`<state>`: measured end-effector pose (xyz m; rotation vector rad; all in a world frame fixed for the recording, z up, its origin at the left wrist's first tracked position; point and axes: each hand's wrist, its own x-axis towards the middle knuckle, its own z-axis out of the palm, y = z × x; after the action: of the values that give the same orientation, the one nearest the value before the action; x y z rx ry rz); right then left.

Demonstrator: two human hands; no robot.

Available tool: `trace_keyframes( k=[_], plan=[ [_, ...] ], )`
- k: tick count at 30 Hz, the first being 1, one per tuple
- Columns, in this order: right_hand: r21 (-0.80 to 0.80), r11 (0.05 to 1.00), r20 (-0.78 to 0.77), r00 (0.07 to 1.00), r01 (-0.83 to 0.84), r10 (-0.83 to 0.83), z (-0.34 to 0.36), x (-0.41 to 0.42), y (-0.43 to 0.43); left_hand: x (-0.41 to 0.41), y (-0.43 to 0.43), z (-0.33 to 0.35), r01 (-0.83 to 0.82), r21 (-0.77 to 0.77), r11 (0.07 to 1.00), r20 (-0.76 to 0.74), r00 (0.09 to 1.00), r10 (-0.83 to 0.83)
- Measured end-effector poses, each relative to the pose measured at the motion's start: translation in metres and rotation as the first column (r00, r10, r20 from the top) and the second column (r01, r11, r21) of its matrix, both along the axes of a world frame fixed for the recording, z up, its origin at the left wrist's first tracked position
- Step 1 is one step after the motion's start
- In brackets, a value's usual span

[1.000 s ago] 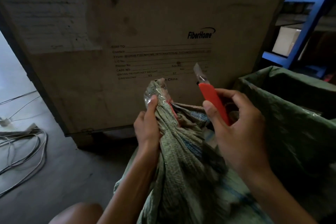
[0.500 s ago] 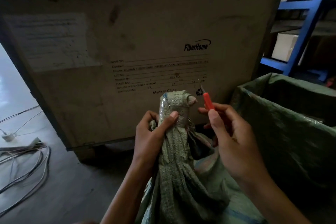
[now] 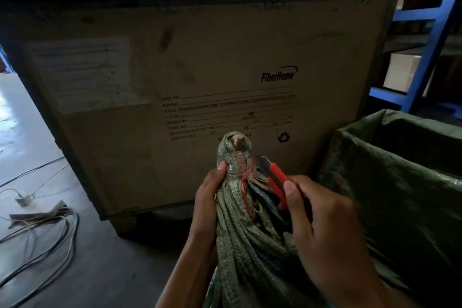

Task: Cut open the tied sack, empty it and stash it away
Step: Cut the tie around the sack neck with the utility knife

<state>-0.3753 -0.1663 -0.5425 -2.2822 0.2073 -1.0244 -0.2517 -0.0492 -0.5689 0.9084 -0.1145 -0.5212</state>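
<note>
A green woven sack (image 3: 245, 245) stands in front of me, its neck bunched and bound with clear tape and a red string (image 3: 243, 177). My left hand (image 3: 208, 197) grips the neck just below the tied knot, thumb on the tape. My right hand (image 3: 322, 227) holds a red utility knife (image 3: 276, 177), its blade against the right side of the taped neck.
A large plywood crate (image 3: 200, 70) marked FiberHome stands right behind the sack. An open green sack (image 3: 390, 182) sits to the right. Blue shelving (image 3: 430, 40) rises at the far right. Loose cables (image 3: 45, 237) lie on the floor at the left.
My right hand brought the knife down from upright to the right side of the sack's neck. My left hand shifted its grip on the neck; the view tilted up.
</note>
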Motion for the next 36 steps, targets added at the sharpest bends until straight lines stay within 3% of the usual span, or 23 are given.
trace_keyframes(
  k=[9,17,20,26,29,33,36],
  plan=[
    [-0.009,1.000,-0.036,0.999,0.028,-0.029,0.002,0.000,-0.003,0.002,-0.007,-0.006,-0.104,0.049,0.993,0.143,0.985,0.096],
    [-0.034,0.998,-0.060,0.997,0.051,-0.053,0.004,0.000,-0.005,0.006,-0.012,-0.018,-0.076,0.065,0.995,0.299,0.953,0.054],
    [-0.015,1.000,-0.147,0.989,0.023,-0.025,0.007,0.000,-0.002,0.008,-0.009,-0.019,-0.076,0.062,0.995,0.322,0.945,0.052],
    [0.000,0.991,-0.316,0.941,-0.131,0.125,0.011,-0.006,0.014,0.023,0.008,-0.017,-0.244,0.069,0.967,0.274,0.937,0.216],
    [0.005,0.994,-0.375,0.921,-0.111,0.105,0.017,-0.014,0.013,0.030,0.011,-0.016,-0.262,0.083,0.961,0.201,0.949,0.242],
    [0.047,0.999,-0.298,0.954,-0.019,0.032,0.023,-0.020,-0.004,0.034,0.012,-0.018,-0.145,0.024,0.989,0.039,0.989,0.144],
    [0.179,0.984,-0.152,0.988,-0.001,0.029,0.029,-0.023,-0.013,0.025,0.007,-0.012,-0.107,0.033,0.994,0.032,0.994,0.106]
  ],
)
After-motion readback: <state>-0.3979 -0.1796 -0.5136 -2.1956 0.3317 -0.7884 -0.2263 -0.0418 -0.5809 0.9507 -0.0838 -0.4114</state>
